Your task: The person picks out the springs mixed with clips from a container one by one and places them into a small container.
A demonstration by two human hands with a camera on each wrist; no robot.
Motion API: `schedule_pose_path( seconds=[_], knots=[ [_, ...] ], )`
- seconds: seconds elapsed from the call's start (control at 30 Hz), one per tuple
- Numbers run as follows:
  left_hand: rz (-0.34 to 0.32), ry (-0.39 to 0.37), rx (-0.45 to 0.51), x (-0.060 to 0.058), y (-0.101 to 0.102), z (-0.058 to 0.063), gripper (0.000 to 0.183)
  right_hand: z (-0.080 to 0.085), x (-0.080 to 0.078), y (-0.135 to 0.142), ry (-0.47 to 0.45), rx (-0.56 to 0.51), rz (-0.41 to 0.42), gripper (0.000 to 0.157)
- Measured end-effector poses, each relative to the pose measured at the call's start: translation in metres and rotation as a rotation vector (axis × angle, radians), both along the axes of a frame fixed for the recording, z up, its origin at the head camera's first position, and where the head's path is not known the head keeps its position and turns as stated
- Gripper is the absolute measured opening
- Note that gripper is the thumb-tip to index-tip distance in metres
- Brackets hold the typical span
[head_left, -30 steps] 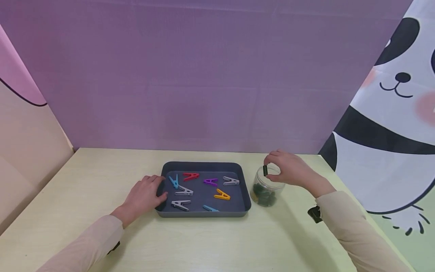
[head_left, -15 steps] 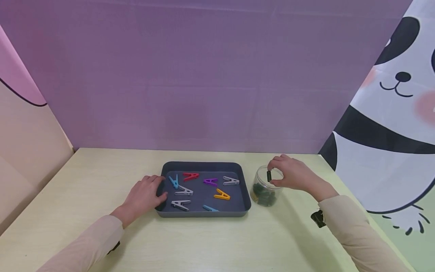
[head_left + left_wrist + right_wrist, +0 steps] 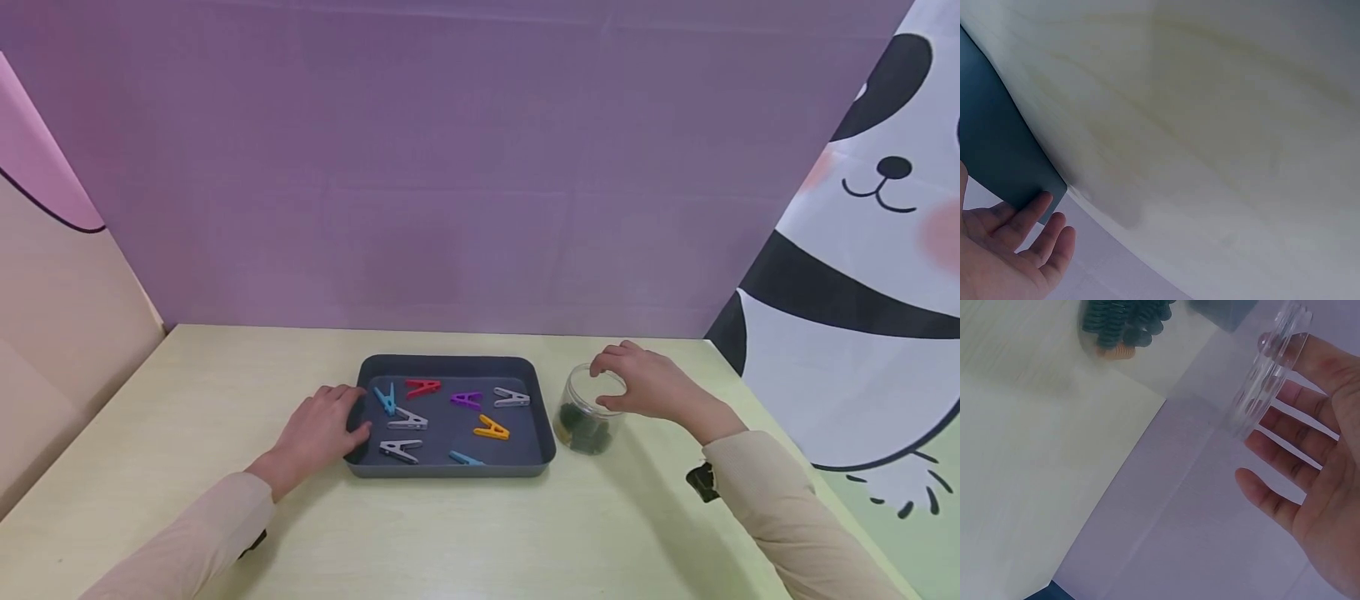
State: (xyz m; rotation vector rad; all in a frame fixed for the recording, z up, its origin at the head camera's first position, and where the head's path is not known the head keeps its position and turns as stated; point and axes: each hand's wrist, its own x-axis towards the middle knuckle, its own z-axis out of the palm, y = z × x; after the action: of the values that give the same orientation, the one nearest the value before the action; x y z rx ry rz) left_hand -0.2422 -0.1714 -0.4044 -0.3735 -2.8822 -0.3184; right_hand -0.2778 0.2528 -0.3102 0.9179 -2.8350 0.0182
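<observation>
My right hand (image 3: 645, 383) is at the mouth of a clear jar (image 3: 576, 407), thumb and fingers spread around the rim (image 3: 1275, 369), nothing between the fingertips. Several dark green ribbed pieces (image 3: 1124, 322) lie at the jar's bottom, with a tan one (image 3: 1117, 352) among them. My left hand (image 3: 318, 433) rests on the left end of a dark grey tray (image 3: 450, 472), thumb reaching over its rim. In the left wrist view, loose fingers (image 3: 1029, 219) touch the outer corner of the tray wall. Several clothespins lie in the tray, including a red one (image 3: 422, 387) and a yellow one (image 3: 491, 428).
The jar stands just right of the tray on a pale wooden table (image 3: 450, 533). A purple backdrop (image 3: 450, 167) rises behind the table's far edge, and a panda-print panel (image 3: 862, 275) is at the right.
My right hand moved slightly right and down to the jar's mouth. The small dark green ribbed piece it pinched has left its fingers. The left hand and tray stayed put.
</observation>
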Motion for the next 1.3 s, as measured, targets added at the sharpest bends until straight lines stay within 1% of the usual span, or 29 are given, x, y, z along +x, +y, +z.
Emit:
schedule_pose_path(
  seconds=[0.37,0.63,0.8,1.03,1.17,1.3],
  knots=[
    [-0.001,-0.005,-0.012,-0.001,0.001,0.001,0.050,-0.001,0.001,0.002,0.005,-0.019,-0.005,0.029],
    [0.002,-0.030,-0.037,-0.001,0.001,0.002,0.052,-0.003,0.003,0.009,-0.003,-0.072,-0.016,0.026],
    [-0.003,-0.010,-0.053,-0.001,0.001,0.003,0.052,-0.003,0.005,0.013,-0.001,-0.111,-0.024,0.026],
    [-0.024,0.075,-0.058,0.001,-0.001,0.006,0.054,0.001,0.007,0.021,0.063,-0.151,-0.029,0.025],
    [-0.036,0.087,-0.014,0.003,-0.005,0.008,0.053,0.004,0.008,0.028,0.104,-0.174,-0.034,0.026],
    [-0.039,0.098,0.032,0.006,-0.014,0.013,0.055,0.007,0.009,0.034,0.179,-0.208,-0.034,0.027]
  ],
)
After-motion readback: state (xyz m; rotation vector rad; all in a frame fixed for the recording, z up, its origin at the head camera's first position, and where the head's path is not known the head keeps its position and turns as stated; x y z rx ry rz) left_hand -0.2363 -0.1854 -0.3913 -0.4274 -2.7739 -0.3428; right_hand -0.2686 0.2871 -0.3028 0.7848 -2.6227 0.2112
